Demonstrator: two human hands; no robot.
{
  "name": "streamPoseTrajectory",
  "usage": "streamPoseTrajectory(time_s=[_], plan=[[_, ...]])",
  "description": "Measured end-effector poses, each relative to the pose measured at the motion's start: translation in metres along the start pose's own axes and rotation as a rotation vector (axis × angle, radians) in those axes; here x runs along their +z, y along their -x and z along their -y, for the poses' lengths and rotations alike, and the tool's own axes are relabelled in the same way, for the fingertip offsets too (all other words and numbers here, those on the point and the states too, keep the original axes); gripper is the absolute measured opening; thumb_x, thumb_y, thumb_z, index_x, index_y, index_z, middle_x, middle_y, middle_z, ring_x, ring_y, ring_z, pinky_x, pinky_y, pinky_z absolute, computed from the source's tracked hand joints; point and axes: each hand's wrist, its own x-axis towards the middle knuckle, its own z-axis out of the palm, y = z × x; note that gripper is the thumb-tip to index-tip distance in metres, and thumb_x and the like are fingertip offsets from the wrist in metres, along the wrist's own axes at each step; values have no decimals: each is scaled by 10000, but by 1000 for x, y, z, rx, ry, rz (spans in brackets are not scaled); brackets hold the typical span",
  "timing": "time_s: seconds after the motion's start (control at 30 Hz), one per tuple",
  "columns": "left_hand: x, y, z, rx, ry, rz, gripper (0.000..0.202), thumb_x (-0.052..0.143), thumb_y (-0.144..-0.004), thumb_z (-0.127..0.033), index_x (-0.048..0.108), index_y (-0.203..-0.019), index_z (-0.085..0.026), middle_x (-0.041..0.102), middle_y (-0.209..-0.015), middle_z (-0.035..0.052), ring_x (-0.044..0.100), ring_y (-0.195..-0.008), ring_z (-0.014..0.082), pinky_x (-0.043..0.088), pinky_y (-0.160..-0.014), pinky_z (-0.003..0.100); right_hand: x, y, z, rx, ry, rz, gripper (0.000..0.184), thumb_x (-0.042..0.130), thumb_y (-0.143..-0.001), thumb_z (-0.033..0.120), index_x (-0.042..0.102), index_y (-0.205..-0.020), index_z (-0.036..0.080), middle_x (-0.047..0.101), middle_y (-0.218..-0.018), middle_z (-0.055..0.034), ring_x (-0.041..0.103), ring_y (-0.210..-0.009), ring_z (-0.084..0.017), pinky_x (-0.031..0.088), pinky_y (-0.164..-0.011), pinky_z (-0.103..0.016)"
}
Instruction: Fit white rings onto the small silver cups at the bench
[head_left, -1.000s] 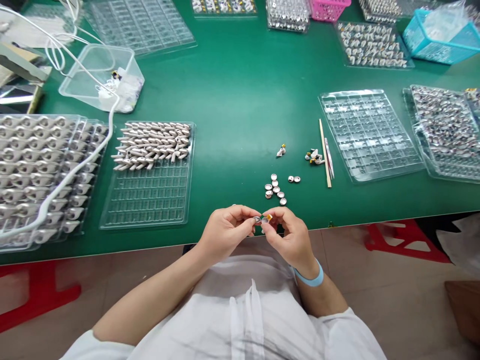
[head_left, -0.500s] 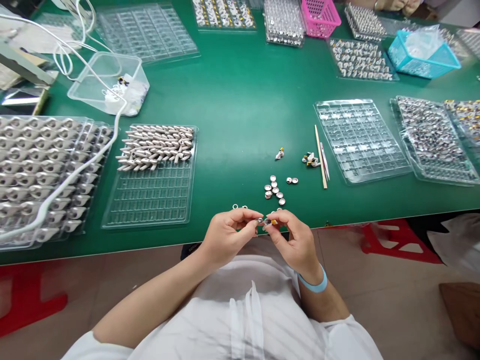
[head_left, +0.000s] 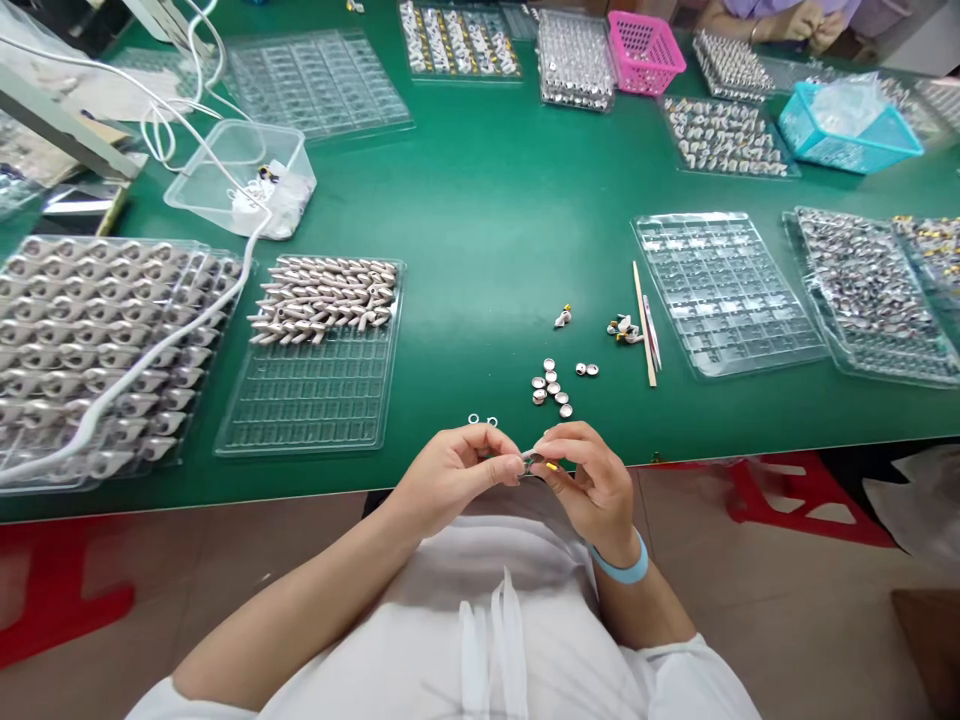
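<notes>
Small parts held fingertip to fingertip

At the near edge of the worktop [head_left: 480, 250], fingers of the left hand [head_left: 461, 470] pinch a small metallic piece [head_left: 530, 457]; those of the right hand [head_left: 592, 485], also nearly closed, grip a yellow-tipped part [head_left: 551, 466] just beside it. Whether the two touch is hidden. Joining them seems the step in hand; the next move likely calls for careful alignment.

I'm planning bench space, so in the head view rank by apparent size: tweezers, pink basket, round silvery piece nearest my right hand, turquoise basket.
1. Turquoise basket
2. Pink basket
3. Tweezers
4. Round silvery piece
</notes>
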Motion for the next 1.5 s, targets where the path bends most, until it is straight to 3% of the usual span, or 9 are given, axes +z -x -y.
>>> streamPoseTrajectory(time_s=[0.2, 0.43, 0.67, 0.83, 1.0, 1.13, 1.2, 1.33, 1.5], plan=[[-1, -7, 6, -20, 168, 79, 252, 806, -762, -279, 730, -977, -171, 706, -955, 50, 649, -852, 148, 528, -776, 249, 4, 1, -7, 45, -197, 16, 323, 710, -844, 104, 683, -1096, 306, 638, -937, -32, 621, -856, -170, 543, -647, -282], [-6, -11, 0, -104, 193, 170, 194, 802, -763, -269, 765, -918, -157, 736, -791, 41, 666, -766, 144, 530, -753, 250, 6, -1, -11, 23, -190, 10, 259, 712, -856, 166, 700, -1075, 303, 579, -875, -19, 580, -768, -144, 523, -615, -264], [0, -11, 0, -48, 153, -68, 197, 833, -715, -208, 768, -899, -181, 752, -858, 20, 676, -795, 110, 545, -759, 199, 5, -2, -12, 93, -173, -13, 295, 692, -854, 115, 680, -1099, 279, 666, -936, -36, 614, -767, -152, 532, -638, -283], [2, -10, 2, -5, 108, -100, 193, 834, -699, -216, 743, -864, -174, 732, -829, 12, 668, -765, 113, 554, -735, 211, 4, 0, -12, 150, -171, -67, 255, 648, -882, 95, 700, -1054, 276, 691, -917, -34, 644, -867, -178, 546, -717, -311], [1, -7, -2, 152, -296, -163, 160, 784, -748, -226, 718, -885, -175, 727, -875, 38, 675, -815, 157, 551, -755, 265, 3, -1, -11, 196, -141, -45, 220, 623, -904, 119, 714, -1039, 267, 670, -913, -38, 636, -816, -162, 536, -661, -292], [5, -5, -3, 496, -670, -227, 70, 686, -823, -147, 696, -887, -174, 725, -866, 33, 660, -813, 144, 524, -769, 261, 5, -3, -10, 142, -51, -83, 191, 639, -890, 122, 707, -1014, 251, 665, -879, -37, 630, -810, -167, 529, -651, -294], [8, -6, -2, 570, -750, -273, 96, 655, -829, -116, 685, -903, -169, 721, -846, 26, 658, -794, 136, 519, -748, 247, 7, -3, -9, 85, 8, -104, 192, 650, -879, 117, 695, -1015, 245, 668, -873, -36, 630, -782, -161, 532, -631, -285], [13, -11, 0, 520, -767, -340, 120, 635, -818, -110, 685, -913, -164, 715, -836, 24, 664, -768, 132, 522, -723, 231, 8, -1, -10, -83, 126, -105, 256, 656, -860, 87, 662, -1062, 244, 673, -887, -39, 638, -767, -156, 560, -646, -285], [17, -12, 3, 427, -650, -294, 92, 618, -843, -164, 688, -902, -170, 707, -838, 33, 655, -771, 145, 526, -738, 246, 4, 0, -13, -180, 195, -57, 282, 619, -878, 85, 632, -1111, 244, 673, -903, -56, 646, -851, -193, 565, -742, -344]])
